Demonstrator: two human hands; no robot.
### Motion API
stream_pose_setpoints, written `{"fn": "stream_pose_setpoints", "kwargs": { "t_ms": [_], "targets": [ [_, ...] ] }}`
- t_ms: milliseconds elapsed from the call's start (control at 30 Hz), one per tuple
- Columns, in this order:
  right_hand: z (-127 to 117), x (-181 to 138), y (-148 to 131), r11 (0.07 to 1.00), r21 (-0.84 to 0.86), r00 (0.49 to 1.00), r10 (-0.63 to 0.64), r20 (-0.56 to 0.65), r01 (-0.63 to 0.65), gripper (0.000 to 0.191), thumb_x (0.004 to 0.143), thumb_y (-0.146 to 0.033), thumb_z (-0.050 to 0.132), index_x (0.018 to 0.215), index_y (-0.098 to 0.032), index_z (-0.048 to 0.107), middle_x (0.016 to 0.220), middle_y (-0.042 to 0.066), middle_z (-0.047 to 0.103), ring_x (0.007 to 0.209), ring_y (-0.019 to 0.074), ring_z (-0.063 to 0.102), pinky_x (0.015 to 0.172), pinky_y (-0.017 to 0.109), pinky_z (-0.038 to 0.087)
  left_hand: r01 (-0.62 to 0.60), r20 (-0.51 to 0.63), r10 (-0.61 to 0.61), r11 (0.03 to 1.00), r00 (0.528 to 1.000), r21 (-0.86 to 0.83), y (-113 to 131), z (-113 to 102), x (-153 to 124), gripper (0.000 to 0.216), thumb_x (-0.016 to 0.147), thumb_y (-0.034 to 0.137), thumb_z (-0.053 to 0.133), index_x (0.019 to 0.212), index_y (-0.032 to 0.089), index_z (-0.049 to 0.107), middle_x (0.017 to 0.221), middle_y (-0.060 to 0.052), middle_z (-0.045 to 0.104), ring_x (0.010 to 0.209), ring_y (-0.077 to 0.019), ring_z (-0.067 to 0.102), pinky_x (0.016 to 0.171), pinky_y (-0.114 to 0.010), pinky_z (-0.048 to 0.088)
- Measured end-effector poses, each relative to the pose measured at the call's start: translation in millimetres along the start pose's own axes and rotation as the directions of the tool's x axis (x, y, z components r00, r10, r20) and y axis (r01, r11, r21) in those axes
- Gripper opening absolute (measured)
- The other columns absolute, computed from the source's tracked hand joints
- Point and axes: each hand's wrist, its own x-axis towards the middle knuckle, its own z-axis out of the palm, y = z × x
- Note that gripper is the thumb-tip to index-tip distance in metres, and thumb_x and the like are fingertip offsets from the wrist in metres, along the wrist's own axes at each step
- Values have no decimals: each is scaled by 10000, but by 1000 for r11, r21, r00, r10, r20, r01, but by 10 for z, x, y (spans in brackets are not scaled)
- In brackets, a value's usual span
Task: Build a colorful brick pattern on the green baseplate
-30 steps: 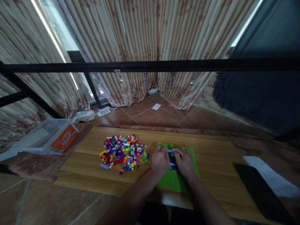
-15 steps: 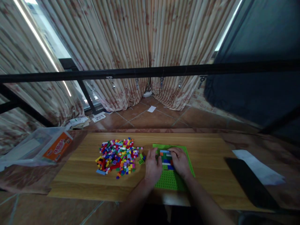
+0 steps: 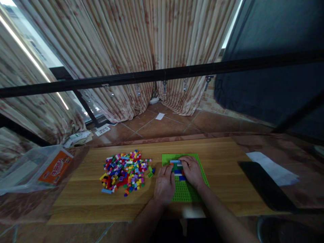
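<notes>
A green studded baseplate point(image 3: 187, 195) lies on the wooden table, under both my hands. On its upper part sits a patch of joined toy bricks point(image 3: 179, 171), mostly blue, light blue, white and dark green. My left hand point(image 3: 164, 185) lies along the left side of this patch, its fingers bent and close together against the bricks. From the right, my right hand point(image 3: 192, 172) curls over the patch's other side, thumb and fingers on the bricks. Both hands hide part of the patch, and the exact brick under each fingertip cannot be made out.
Left of the baseplate, a heap of loose colourful bricks point(image 3: 126, 172) spreads over the wooden table point(image 3: 81, 202). A clear plastic bin point(image 3: 27, 172) with an orange label stands beyond the table's left end. A dark flat object point(image 3: 265, 185) and white paper point(image 3: 273, 167) lie at the right.
The camera view has tilted and shifted a little. My left hand has slid slightly toward me along the bricks, while my right hand stays over their right side.
</notes>
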Motion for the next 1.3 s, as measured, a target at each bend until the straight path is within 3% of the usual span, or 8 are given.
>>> {"fn": "stream_pose_setpoints", "kwargs": {
  "t_ms": [700,1000,1300],
  "targets": [
    [-13,3,-17,1000,-23,1000,-16,9,16,317,865,-218,413,867,-214,730,925,52,724,946,216,578,917,360,402,-127,99,113,981,989,146,-14,-31,51,345,956,118,369,1265,132,523,1159,-119,629,1086,-229,579,926,-408,521],
    [-11,12,-11,999,-29,1000,-18,15,19,316,863,-215,413,857,-217,729,929,46,725,940,209,582,917,351,405,-113,109,95,978,990,173,-15,-2,25,389,948,109,375,1316,142,498,1221,-132,600,1142,-239,553,956,-418,508],
    [-12,16,-12,1000,-24,1000,-12,13,12,310,857,-206,419,849,-213,729,918,48,723,945,207,580,915,345,404,-97,212,44,964,976,247,59,-87,87,432,915,85,399,1317,182,524,1240,-128,547,1146,-260,531,944,-430,506]
  ]
}}
